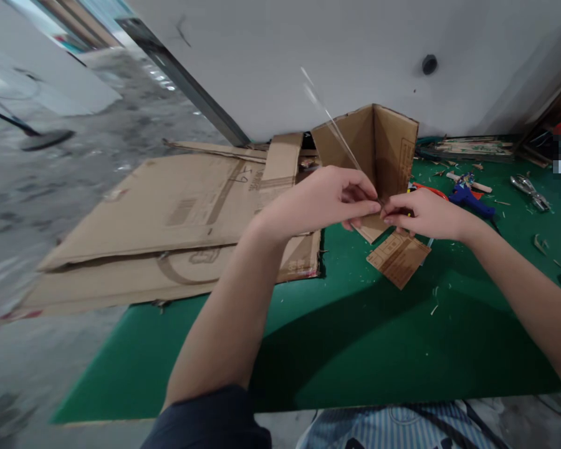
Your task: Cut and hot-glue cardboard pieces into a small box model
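My left hand and my right hand meet above the green mat, fingertips pinched together. Between them runs a thin clear stick, slanting up and to the left from the pinch; it looks like a glue stick. A small cardboard piece shows just under the fingers, and I cannot tell which hand holds it. A folded cardboard corner stands upright right behind the hands. A flat cardboard scrap lies on the mat below my right hand.
Large flattened cardboard sheets lie at the left, hanging over the mat's edge. A blue glue gun, orange-handled tool, metal pliers and wood scraps sit at the back right. A white wall rises behind.
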The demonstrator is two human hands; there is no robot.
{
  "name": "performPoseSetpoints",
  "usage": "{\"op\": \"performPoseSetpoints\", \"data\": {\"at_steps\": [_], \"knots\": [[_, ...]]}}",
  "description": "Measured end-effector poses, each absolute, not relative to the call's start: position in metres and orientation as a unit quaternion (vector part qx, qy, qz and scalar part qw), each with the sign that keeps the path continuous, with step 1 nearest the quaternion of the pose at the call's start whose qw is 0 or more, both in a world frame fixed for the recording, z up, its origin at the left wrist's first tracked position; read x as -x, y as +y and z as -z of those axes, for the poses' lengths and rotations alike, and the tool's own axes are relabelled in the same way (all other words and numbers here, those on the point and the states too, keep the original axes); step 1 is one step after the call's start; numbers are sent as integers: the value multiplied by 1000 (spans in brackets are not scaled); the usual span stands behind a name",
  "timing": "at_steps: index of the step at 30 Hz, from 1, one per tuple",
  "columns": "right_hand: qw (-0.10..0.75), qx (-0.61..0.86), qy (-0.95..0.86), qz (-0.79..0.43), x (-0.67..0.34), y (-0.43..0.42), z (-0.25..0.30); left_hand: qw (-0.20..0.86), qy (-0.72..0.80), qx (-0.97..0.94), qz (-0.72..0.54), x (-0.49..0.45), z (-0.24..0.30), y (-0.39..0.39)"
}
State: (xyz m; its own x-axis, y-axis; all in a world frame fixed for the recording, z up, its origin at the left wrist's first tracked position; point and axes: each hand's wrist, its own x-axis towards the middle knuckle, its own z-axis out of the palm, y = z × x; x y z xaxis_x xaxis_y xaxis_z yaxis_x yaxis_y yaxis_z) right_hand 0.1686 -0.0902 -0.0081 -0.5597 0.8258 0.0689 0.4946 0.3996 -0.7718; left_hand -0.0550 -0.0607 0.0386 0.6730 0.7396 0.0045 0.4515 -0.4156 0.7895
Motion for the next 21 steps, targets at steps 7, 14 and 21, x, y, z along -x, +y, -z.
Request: {"op": "performPoseSetpoints", "data": {"at_steps": [7,14,21], "knots": [[108,393,-799,-443,-184,-89,-3,118,485,-833,-241,92,-66,-63],[-12,400,-800,-447,-188,-87,-2,87,545,-826,-114,90,-50,-45],[139,414,-833,-340,-169,-94,3,64,569,-790,-220,67,-19,-21]]}}
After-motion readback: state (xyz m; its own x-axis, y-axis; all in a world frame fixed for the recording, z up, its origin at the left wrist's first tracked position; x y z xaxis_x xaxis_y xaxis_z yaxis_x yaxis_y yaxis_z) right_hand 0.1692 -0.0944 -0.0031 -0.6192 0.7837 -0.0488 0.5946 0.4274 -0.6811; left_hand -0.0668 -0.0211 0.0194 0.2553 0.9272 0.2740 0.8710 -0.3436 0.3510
